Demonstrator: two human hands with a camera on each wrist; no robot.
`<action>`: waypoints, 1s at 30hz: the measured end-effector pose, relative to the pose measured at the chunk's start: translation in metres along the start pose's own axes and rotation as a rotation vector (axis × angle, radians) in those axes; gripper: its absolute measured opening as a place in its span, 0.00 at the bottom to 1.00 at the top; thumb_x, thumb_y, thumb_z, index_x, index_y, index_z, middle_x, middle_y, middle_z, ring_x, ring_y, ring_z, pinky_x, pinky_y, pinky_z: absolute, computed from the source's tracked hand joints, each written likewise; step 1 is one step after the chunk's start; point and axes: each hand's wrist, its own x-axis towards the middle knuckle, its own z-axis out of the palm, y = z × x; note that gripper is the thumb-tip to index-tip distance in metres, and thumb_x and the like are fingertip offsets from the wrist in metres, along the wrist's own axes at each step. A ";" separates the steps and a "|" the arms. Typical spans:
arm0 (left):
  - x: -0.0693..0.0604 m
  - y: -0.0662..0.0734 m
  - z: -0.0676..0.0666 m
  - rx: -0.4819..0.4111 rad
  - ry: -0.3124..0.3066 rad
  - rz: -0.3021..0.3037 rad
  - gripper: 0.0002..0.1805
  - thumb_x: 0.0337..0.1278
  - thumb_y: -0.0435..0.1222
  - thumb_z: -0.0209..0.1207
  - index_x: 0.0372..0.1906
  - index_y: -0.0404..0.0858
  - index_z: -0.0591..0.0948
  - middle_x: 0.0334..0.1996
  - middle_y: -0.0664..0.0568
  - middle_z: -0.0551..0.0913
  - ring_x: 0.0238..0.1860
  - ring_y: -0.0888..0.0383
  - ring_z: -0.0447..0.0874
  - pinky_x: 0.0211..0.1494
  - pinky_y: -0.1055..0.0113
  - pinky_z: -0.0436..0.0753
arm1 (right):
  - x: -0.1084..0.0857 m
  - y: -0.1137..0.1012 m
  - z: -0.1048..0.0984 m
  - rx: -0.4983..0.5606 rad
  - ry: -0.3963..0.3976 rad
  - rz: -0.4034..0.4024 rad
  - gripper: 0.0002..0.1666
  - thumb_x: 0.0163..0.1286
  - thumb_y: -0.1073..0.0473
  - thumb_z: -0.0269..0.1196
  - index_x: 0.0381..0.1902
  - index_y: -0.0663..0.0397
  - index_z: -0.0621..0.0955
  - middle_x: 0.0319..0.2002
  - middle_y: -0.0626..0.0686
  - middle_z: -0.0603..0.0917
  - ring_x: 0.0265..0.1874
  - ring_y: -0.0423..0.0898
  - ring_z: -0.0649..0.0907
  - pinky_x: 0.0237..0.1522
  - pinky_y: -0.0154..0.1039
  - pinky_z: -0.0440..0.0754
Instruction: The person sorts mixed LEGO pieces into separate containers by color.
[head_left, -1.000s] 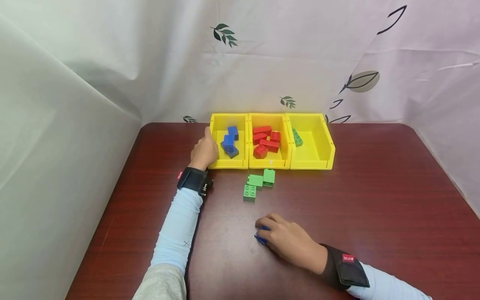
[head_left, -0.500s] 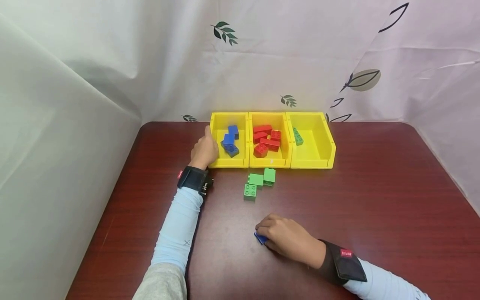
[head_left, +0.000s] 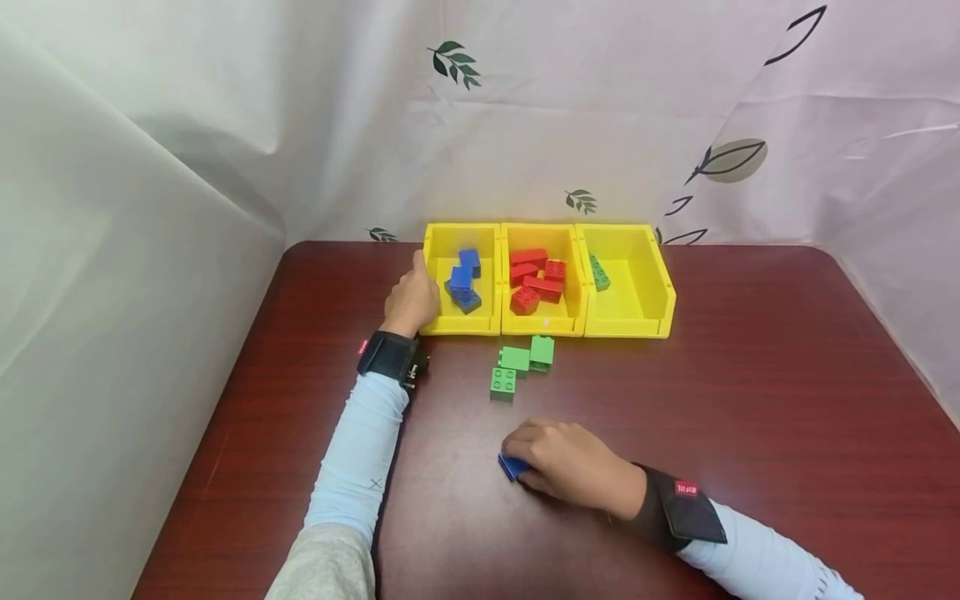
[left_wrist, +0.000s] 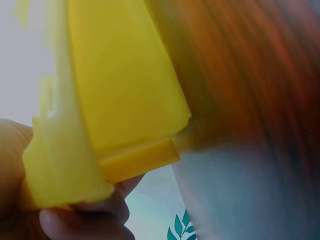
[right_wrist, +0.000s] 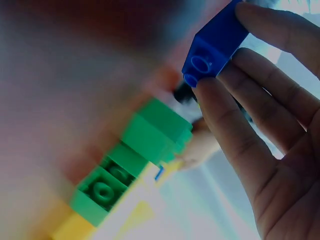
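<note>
In the head view my right hand (head_left: 573,467) pinches a blue toy brick (head_left: 513,467) just over the front part of the table. The right wrist view shows that blue brick (right_wrist: 217,42) between thumb and fingertips, its studs facing the camera. My left hand (head_left: 412,298) holds the outer side wall of the left yellow bin (head_left: 431,323); in the left wrist view, fingers (left_wrist: 90,225) curl round the bin's edge. Several blue bricks (head_left: 461,280) lie inside this bin. Three green bricks (head_left: 503,383) sit on the table between the bins and my right hand.
The middle yellow bin (head_left: 547,327) contains several red bricks (head_left: 542,288). One green brick (head_left: 598,273) lies in the right yellow bin (head_left: 666,304). A pale curtain with leaf prints (head_left: 495,150) hangs behind the dark red-brown table (head_left: 750,375).
My right hand has moved slightly left and forward with the blue brick, more of which now shows. The left hand keeps its hold on the bin.
</note>
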 end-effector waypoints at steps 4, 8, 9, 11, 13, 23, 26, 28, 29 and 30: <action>0.000 0.000 -0.001 0.005 -0.009 -0.013 0.27 0.74 0.38 0.43 0.71 0.44 0.52 0.45 0.42 0.76 0.38 0.45 0.78 0.42 0.55 0.77 | 0.017 0.006 -0.020 0.007 0.072 -0.001 0.13 0.57 0.57 0.74 0.40 0.52 0.84 0.38 0.47 0.86 0.39 0.41 0.83 0.40 0.35 0.84; 0.001 -0.001 0.000 0.005 -0.009 -0.016 0.27 0.73 0.37 0.43 0.72 0.44 0.51 0.46 0.42 0.77 0.38 0.45 0.78 0.43 0.55 0.78 | 0.039 0.017 -0.050 0.029 0.125 0.055 0.22 0.53 0.57 0.76 0.46 0.54 0.85 0.40 0.49 0.87 0.41 0.44 0.84 0.45 0.38 0.84; 0.001 -0.001 0.000 0.005 -0.009 -0.015 0.27 0.73 0.37 0.43 0.72 0.44 0.52 0.46 0.42 0.77 0.38 0.45 0.78 0.43 0.54 0.78 | 0.046 0.021 -0.058 0.039 0.135 0.073 0.22 0.53 0.57 0.76 0.46 0.54 0.85 0.40 0.50 0.88 0.41 0.45 0.84 0.46 0.39 0.84; 0.001 -0.002 0.001 0.003 -0.008 -0.007 0.27 0.73 0.37 0.44 0.72 0.44 0.52 0.47 0.41 0.77 0.39 0.44 0.78 0.44 0.54 0.78 | 0.061 0.030 -0.073 0.043 0.153 0.109 0.22 0.53 0.58 0.76 0.46 0.56 0.85 0.40 0.51 0.88 0.40 0.46 0.84 0.46 0.40 0.84; 0.002 -0.002 0.002 0.005 -0.003 0.001 0.27 0.73 0.37 0.44 0.72 0.44 0.52 0.47 0.41 0.77 0.39 0.44 0.78 0.44 0.53 0.78 | 0.077 0.041 -0.085 0.038 0.165 0.143 0.21 0.54 0.58 0.76 0.46 0.57 0.85 0.40 0.52 0.88 0.40 0.47 0.85 0.47 0.41 0.84; 0.003 -0.004 0.001 -0.003 0.007 0.027 0.24 0.73 0.37 0.43 0.69 0.44 0.54 0.42 0.42 0.77 0.36 0.45 0.78 0.41 0.54 0.78 | 0.157 0.084 -0.101 0.041 0.059 0.331 0.18 0.61 0.60 0.70 0.49 0.57 0.83 0.44 0.55 0.87 0.44 0.50 0.85 0.49 0.42 0.83; 0.002 -0.004 0.001 0.001 0.011 0.031 0.25 0.73 0.37 0.44 0.70 0.44 0.54 0.42 0.42 0.77 0.36 0.45 0.78 0.41 0.54 0.78 | 0.176 0.095 -0.100 0.047 0.015 0.373 0.17 0.63 0.60 0.69 0.50 0.58 0.83 0.45 0.56 0.86 0.44 0.50 0.84 0.50 0.42 0.83; 0.001 -0.004 0.000 0.000 0.013 0.034 0.26 0.73 0.37 0.44 0.70 0.44 0.53 0.42 0.42 0.77 0.35 0.45 0.79 0.40 0.54 0.78 | 0.186 0.102 -0.100 0.041 -0.009 0.391 0.18 0.63 0.60 0.69 0.50 0.59 0.83 0.47 0.57 0.86 0.45 0.50 0.84 0.51 0.42 0.83; 0.001 -0.004 0.000 0.001 0.011 0.034 0.26 0.73 0.38 0.44 0.70 0.44 0.53 0.42 0.42 0.77 0.35 0.45 0.79 0.40 0.54 0.79 | 0.191 0.105 -0.100 0.037 -0.018 0.398 0.18 0.63 0.60 0.68 0.50 0.59 0.83 0.48 0.57 0.85 0.45 0.50 0.84 0.51 0.42 0.82; 0.001 -0.003 0.000 -0.001 0.008 0.033 0.26 0.73 0.38 0.44 0.71 0.44 0.53 0.42 0.42 0.77 0.35 0.45 0.79 0.41 0.54 0.79 | 0.195 0.107 -0.100 0.033 -0.028 0.404 0.18 0.64 0.60 0.68 0.50 0.59 0.83 0.48 0.57 0.85 0.45 0.50 0.84 0.51 0.42 0.83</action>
